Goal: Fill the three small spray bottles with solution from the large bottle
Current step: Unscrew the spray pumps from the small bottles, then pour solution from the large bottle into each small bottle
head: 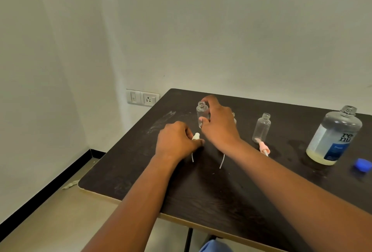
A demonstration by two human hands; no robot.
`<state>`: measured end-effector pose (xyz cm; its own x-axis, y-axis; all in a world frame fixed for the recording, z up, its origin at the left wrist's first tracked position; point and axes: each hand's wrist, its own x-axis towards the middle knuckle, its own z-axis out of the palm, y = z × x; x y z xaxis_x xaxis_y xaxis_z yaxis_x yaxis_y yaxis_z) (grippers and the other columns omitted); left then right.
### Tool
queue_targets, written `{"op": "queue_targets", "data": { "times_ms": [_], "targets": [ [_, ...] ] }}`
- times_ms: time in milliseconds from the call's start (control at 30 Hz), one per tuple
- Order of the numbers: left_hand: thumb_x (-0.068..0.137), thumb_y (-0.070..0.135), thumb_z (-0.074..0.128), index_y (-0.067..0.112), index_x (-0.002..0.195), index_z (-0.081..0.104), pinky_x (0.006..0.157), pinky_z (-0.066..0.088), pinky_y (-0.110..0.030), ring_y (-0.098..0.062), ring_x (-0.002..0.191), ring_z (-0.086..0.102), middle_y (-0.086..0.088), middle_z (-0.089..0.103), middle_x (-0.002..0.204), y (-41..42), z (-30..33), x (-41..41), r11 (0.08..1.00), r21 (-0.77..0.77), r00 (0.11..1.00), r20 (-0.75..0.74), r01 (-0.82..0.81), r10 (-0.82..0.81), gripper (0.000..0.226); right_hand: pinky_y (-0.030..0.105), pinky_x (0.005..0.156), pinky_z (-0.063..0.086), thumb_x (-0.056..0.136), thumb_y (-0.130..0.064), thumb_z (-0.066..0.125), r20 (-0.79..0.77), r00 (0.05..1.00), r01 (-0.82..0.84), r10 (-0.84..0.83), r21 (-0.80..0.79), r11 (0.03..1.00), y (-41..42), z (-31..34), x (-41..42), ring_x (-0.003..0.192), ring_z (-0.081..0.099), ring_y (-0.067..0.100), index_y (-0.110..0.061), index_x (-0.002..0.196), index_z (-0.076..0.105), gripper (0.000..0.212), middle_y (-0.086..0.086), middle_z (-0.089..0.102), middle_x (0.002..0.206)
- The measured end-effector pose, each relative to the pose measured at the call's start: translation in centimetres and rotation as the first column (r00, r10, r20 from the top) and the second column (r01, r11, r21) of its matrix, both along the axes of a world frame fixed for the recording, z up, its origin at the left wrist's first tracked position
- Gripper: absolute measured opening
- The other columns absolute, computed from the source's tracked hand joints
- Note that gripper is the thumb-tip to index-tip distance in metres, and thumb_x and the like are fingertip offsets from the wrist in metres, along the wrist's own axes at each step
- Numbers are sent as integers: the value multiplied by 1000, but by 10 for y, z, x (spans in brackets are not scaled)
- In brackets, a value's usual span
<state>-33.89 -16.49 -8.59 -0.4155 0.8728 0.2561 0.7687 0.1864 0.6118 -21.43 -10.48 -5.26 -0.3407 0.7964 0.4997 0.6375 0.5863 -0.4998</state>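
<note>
While the right hand (218, 124) grips an uncapped small spray bottle (202, 113), left-hand fingers (198, 142) pinch its white sprayer (195, 136); light, tippy plastic, best held mid-body.

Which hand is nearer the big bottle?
Right. The right hand grips a small bottle mid-table, still well left of the big bottle; the left hand is farther left.

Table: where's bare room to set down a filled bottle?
Free: the table's near-left corner, and the far strip behind the open small bottle. Crowded: the middle, with both hands, left and right, and beside the large bottle and blue cap.
</note>
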Motion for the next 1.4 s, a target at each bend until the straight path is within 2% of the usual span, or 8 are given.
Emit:
{"op": "queue_targets", "data": {
  "times_ms": [167,267,600,833,1033,1133,1233,1400],
  "targets": [
    [73,55,85,24,76,68,72,57,-32,-12,74,68,8,70,74,-1,-2,-3,1000,-1,1000,2,21,-21,35,39,74,55,93,-17,70,5,999,47,-47,-73,996,7,-6,-7,93,66,25,-28,126,52,39,3,67,100],
    [73,52,84,25,77,68,72,57,-32,-13,75,68,7,69,75,1,-3,-3,1000,-3,1000,-4,27,-27,32,33,69,42,93,-18,71,7,999,50,-50,-105,993,9,-13,-8,90,64,24,-23,125,52,38,4,66,96],
    [75,48,82,27,83,69,68,51,-27,-15,79,68,7,69,81,3,-6,-5,1000,-9,1000,1,22,-22,26,29,72,37,94,-19,70,32,998,48,-45,-116,992,5,-13,-6,87,57,20,-16,130,50,42,6,68,98],
    [77,46,79,26,81,70,69,49,-29,-12,78,67,9,69,78,2,-4,-5,999,27,1000,-9,22,-22,22,38,84,52,90,-21,70,51,996,76,-75,-21,997,-1,-5,-5,114,64,28,-18,139,45,55,5,66,121],
    [81,54,75,25,77,70,68,51,-30,-9,73,65,9,68,73,-3,4,0,994,104,1000,22,-20,17,30,40,91,52,92,-17,68,-34,999,22,-19,82,996,-12,14,14,114,62,29,-16,135,47,48,9,63,120],
    [84,52,72,27,75,70,64,50,-29,-8,70,64,12,66,69,-9,10,5,983,172,998,-28,-57,62,27,35,90,48,94,-16,70,-84,996,9,5,165,986,-19,23,33,100,60,20,-16,133,50,44,6,63,118],
    [87,50,70,27,73,69,64,50,-28,-10,66,63,12,65,66,-12,13,8,959,277,995,-51,-65,82,27,44,90,54,94,-17,70,-106,994,19,6,234,972,-23,27,55,83,54,13,-17,130,53,40,2,63,118],
    [93,45,70,27,72,68,57,40,-25,-7,59,59,12,61,60,-18,20,24,877,480,999,-26,-26,44,28,38,75,59,94,-21,71,-87,995,65,-37,345,936,-24,33,99,69,53,8,-19,127,58,36,-1,67,116]
  ]
}}
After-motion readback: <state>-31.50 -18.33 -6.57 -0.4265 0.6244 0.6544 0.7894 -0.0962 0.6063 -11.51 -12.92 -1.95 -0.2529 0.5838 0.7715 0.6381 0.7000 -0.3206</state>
